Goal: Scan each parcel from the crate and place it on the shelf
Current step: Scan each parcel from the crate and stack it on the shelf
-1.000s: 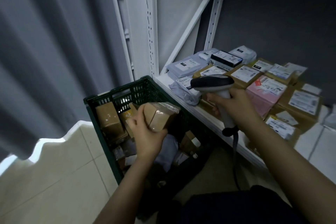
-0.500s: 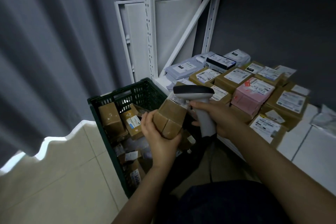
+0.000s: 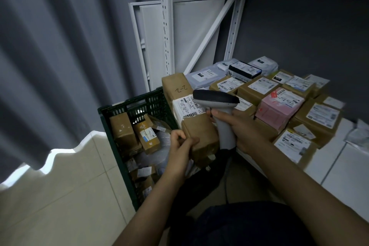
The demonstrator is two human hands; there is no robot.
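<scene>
Parcel (image 3: 199, 132), a long brown box, is raised on end between crate and shelf. The left hand (image 3: 179, 148) clasps its lower end, label turned upward, likely so the scanner (image 3: 217, 99) can read it. The right hand (image 3: 244, 129) has its fingers (image 3: 221, 115) wrapped round the scanner's handle, head just above the label. Beyond, the green crate (image 3: 117, 109) holds more boxes. Farther on, the shelf (image 3: 349, 166) is crowded with parcels at left and back; bare room lies along its right front edge.
</scene>
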